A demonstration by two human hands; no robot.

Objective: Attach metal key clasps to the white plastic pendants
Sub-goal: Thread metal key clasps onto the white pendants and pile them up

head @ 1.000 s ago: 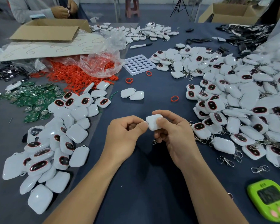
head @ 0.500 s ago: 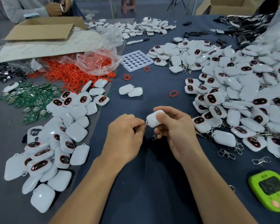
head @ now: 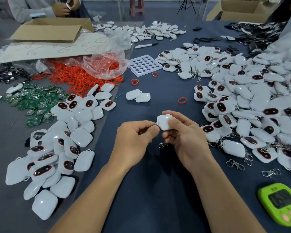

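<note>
Little had shifted in the half second before: the worker's hands stayed close together on the near side of the white moulded tray [head: 144, 64], and the white pendant [head: 165, 121] between them had tipped only slightly. The right hand [head: 186, 138] gripped the pendant, thumb across its face. The left hand [head: 134, 137] pinched the ring of a key clasp [head: 156, 123] against the pendant's corner, and the clasp's hook end appeared to dangle below the fingers. Whether the ring was already through the loop could not be told. To the right of the tray, a large heap of finished pendants [head: 242, 101] with clasps fitted suggested the job was well advanced. To the left of the tray and nearer the worker, a smaller pile of bare pendants [head: 62, 140] awaited clasps, as did two stray pendants [head: 138, 95] just in front of the tray. A few loose clasps [head: 235, 164] lay well off to the tray's near right.
</note>
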